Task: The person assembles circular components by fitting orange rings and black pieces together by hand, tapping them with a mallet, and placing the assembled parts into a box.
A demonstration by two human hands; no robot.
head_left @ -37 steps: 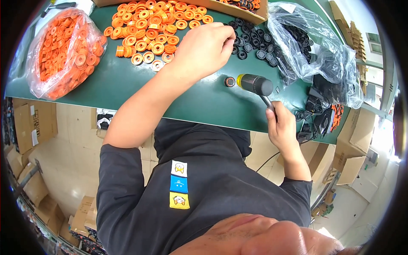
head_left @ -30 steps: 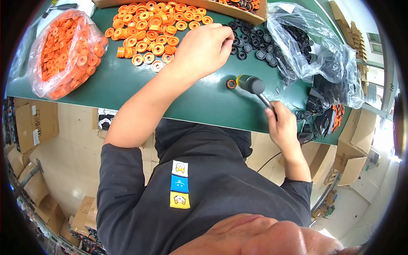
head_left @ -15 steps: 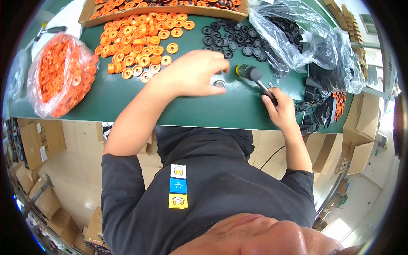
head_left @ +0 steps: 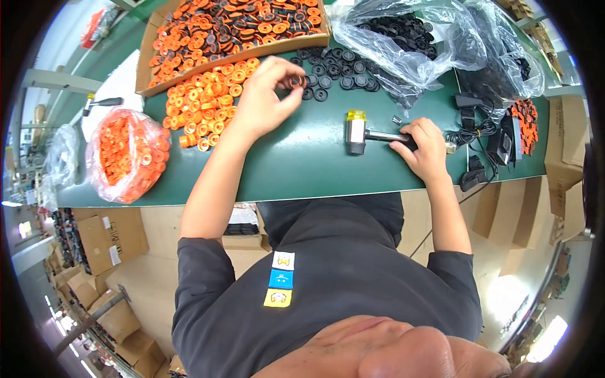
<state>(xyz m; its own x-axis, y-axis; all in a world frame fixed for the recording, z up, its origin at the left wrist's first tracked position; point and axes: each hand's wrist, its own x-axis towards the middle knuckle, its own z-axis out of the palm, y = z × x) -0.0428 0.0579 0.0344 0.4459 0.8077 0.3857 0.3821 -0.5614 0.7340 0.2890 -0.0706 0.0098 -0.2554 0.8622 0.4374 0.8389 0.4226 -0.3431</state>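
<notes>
My left hand (head_left: 268, 104) is pinching a small black-and-orange wheel (head_left: 295, 82) between thumb and fingers, just above the table between the orange and black pieces. Closed around the dark handle of a mallet (head_left: 357, 135), my right hand (head_left: 426, 148) rests at the right of the table. The mallet lies sideways, its silver head ending in a yellow face at the far side and a black face at the near side. Loose orange wheels (head_left: 205, 101) are heaped beside my left wrist. Black round caps (head_left: 337, 68) are spread just beyond my left fingertips.
A cardboard box (head_left: 146, 63) at the back holds many orange-and-black wheels. On the left sits a clear bag of orange wheels (head_left: 126, 154). Plastic bags (head_left: 428, 60) with black parts lie at the back right. Cables and black adapters (head_left: 501, 145) occupy the green table's (head_left: 296, 167) right end.
My left hand has moved away from the middle of the table toward the box and now holds a wheel. The mallet has turned and come down flat. The whole view has shifted.
</notes>
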